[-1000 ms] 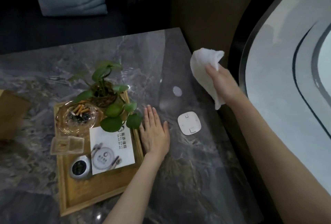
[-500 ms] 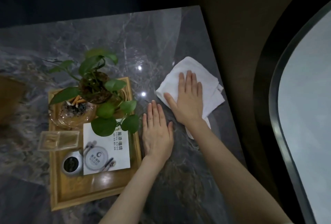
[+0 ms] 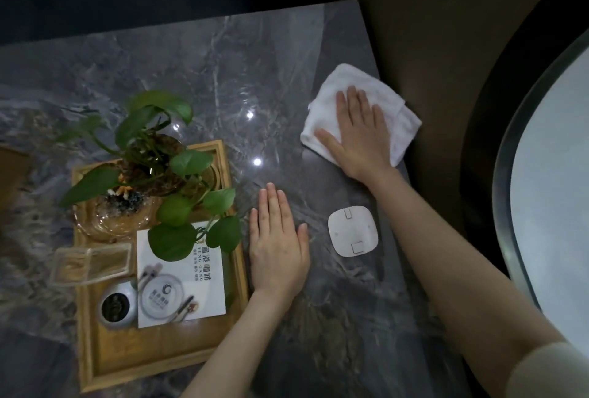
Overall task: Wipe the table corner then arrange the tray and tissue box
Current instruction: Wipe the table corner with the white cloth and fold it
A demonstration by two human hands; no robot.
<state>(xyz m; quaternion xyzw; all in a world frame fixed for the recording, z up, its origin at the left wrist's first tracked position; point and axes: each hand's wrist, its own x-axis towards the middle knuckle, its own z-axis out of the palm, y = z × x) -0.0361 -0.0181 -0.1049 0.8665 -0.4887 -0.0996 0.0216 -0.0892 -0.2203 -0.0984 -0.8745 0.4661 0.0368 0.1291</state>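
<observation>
Wiping underway — right hand (image 3: 357, 136) flat, fingers spread, pressing white cloth (image 3: 360, 88) at table (image 3: 287, 47) corner, 1 o'clock. Left hand (image 3: 277, 244) flat, empty, beside tray (image 3: 95, 362) — arranging not begun; tissue box not identifiable.

The plant (image 3: 153, 155) leaves are covering part of the ashtray (image 3: 118, 216) and the card's (image 3: 181, 276) top corner; a brown object (image 3: 12, 174) left of the plant is running off-frame.

Potted green plant (image 3: 159, 155), glass ashtray (image 3: 114, 216), printed card (image 3: 180, 283), small dark-filled cup (image 3: 116, 303), white square pad (image 3: 353, 230).
</observation>
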